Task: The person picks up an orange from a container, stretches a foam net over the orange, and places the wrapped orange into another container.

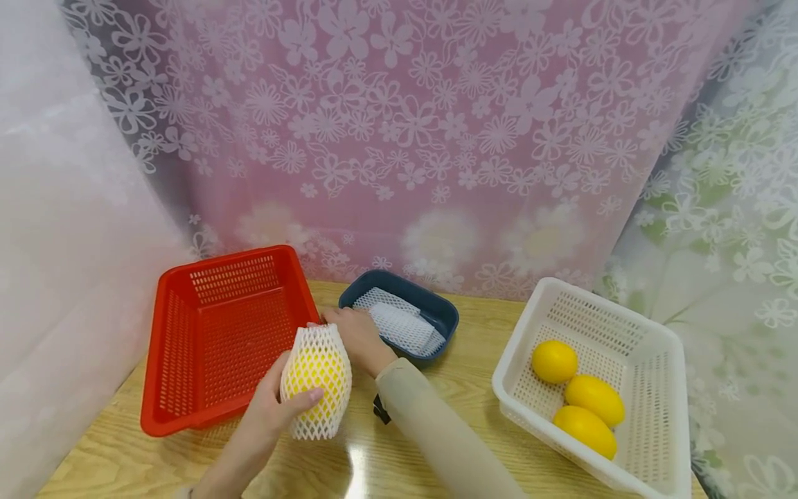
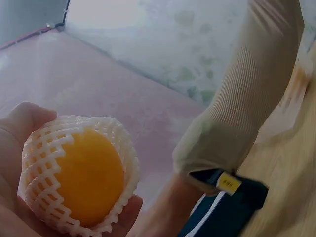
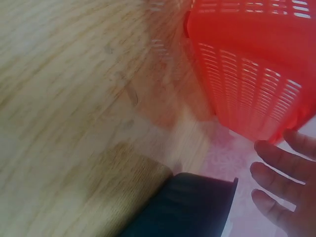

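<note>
In my left hand is a smooth yellow fruit wearing a white foam net sleeve. The thumb lies across the front of the net, and the left wrist view shows the fruit bare at the net's open end. My right hand reaches just beyond the sleeve, between the red basket and the dark blue tray. Its fingers are spread and loosely extended near the red basket in the right wrist view, holding nothing. Folded white foam nets lie in the blue tray.
A white basket at the right holds three yellow fruits. The red basket stands at the left on the wooden table. A pink floral curtain hangs behind, with pale curtains at both sides.
</note>
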`<state>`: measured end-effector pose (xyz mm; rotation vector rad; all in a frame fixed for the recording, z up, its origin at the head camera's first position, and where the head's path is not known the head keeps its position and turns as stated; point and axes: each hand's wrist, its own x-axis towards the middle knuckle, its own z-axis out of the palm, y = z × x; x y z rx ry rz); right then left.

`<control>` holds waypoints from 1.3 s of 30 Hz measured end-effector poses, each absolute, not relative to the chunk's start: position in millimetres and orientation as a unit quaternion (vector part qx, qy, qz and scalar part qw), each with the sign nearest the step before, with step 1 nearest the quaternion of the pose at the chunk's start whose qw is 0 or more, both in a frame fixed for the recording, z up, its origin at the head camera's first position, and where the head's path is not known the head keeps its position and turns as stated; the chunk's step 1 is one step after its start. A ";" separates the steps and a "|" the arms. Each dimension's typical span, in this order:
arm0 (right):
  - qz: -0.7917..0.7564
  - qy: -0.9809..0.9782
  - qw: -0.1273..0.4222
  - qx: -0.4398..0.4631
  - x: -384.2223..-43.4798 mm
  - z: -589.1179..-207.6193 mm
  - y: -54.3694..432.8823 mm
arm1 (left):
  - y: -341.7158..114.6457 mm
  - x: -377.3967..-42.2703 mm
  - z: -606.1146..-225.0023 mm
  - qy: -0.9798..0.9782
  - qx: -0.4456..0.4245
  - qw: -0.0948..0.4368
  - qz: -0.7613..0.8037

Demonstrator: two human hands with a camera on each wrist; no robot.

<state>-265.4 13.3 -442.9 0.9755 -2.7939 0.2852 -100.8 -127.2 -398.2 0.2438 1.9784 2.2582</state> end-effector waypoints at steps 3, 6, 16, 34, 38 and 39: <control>0.051 -0.939 0.080 0.330 -269.7 -444.1 8.1 | -144.9 -115.6 -384.8 0.707 0.083 0.018 0.702; 0.057 -0.937 0.082 0.336 -271.2 -444.3 5.4 | -167.6 -133.5 -372.8 0.769 0.084 -0.025 0.633; 0.053 -0.938 0.082 0.333 -270.2 -440.4 3.1 | -243.9 -218.9 -366.2 0.913 0.101 -0.109 0.379; 0.032 -0.935 0.106 0.336 -269.8 -447.3 1.4 | -277.4 -304.7 -413.0 0.969 0.177 0.048 0.163; 0.033 -0.935 0.103 0.337 -269.7 -447.9 1.2 | -277.7 -312.5 -421.6 0.968 0.172 0.075 0.166; 0.034 -0.935 0.102 0.337 -269.6 -447.7 0.6 | -277.6 -314.3 -423.5 0.968 0.170 0.079 0.170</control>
